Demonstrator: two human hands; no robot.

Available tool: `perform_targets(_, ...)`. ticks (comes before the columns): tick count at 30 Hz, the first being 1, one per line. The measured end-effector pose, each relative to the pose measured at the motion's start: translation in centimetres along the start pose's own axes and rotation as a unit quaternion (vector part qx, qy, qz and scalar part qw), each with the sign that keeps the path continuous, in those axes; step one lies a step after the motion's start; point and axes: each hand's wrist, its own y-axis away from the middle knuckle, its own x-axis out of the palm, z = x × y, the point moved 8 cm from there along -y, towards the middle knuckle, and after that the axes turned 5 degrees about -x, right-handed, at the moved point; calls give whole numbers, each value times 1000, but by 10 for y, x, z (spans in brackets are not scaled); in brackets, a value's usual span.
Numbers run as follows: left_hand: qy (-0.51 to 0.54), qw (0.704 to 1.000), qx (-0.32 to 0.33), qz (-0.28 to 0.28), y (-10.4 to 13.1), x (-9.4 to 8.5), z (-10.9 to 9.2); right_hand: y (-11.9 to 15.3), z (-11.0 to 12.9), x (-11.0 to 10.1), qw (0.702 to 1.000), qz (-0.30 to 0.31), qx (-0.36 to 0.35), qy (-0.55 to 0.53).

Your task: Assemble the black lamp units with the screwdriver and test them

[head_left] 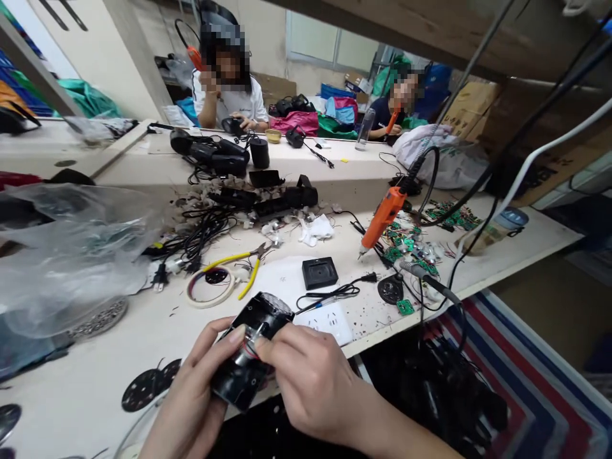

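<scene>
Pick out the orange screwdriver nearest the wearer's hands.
The orange screwdriver, tip down near the green circuit boards; the other two are farther back, with the co-workers.

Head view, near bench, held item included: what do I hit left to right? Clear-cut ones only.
Clear plastic bag → held black device → square black block → orange screwdriver → blue-lidded container.

Yellow-handled nippers (pixel 251 275) are lying open before you, tape roll (pixel 210 302) resting beside them, blue-lidded jar (pixel 502 228) standing to your right
</scene>
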Motion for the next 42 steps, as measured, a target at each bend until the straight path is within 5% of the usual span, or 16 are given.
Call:
perform_targets(6, -4, 997, -60, -54, 28, -33, 26, 26, 29, -2, 998, -20, -57, 4)
perform_targets(12, -31, 999, -18, -32, 51, -30, 24, 35, 40, 5, 996, 23, -54, -64)
perform_targets(16, 22, 999, 23, -42, 58, -32, 22, 45, 17, -23, 985, -39, 13, -167)
perform_targets(19, 61, 995, 54, -51, 65, -40, 15, 73, -21, -36, 980, -88, 116, -133)
perform_targets(21, 75, 993, 70, -58, 71, -45, 8, 98, -41, -16, 983, -27, 159, -90)
perform_targets(25, 96, 989, 86, -77, 81, -57, -1, 136, -57, 70, 970, 151, 177, -62)
perform_targets(30, 119, 984, 77, -109, 91, -71, 5, 115, -43, 152, 963, 242, 112, -26)
perform_targets(36, 149, 972, 82, -162, 108, -98, 9, 64, -5, 178, 962, 272, 32, 3)
perform_targets(42, 161, 966, 68, -193, 110, -115, 18, 71, 27, 191, 963, 266, -44, 11)
